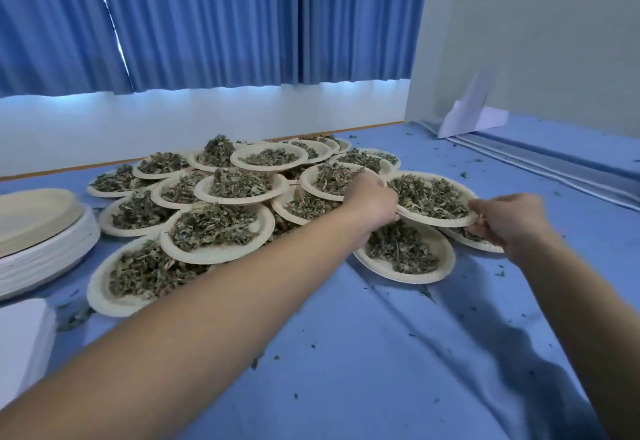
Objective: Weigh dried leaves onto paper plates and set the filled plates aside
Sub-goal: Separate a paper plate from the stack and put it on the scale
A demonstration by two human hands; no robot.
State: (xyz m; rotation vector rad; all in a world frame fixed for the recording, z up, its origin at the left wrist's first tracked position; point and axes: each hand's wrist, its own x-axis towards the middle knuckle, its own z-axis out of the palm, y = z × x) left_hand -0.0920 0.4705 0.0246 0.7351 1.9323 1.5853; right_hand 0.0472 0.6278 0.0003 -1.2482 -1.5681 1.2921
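Head view: both hands held one plate [437,222] of leaves [426,195], right of centre in the frame. The left hand [372,202] gripped its left rim and the right hand [509,223] pinched its right rim. The plate overlapped the right side of a heap of filled plates [214,256] on a blue cloth [381,353]. Empty plates [45,249] were stacked at the left edge.

Pleated blue curtains [207,23] hang across the far side, with daylight showing through a slit on the left and glowing along their hem. Below them is a white wall [173,120] with a thin wooden strip [52,172] at its foot. A creased blue cloth [381,335] covers the near surface and bunches against the pale right wall [554,23], where a folded white paper [474,113] leans.
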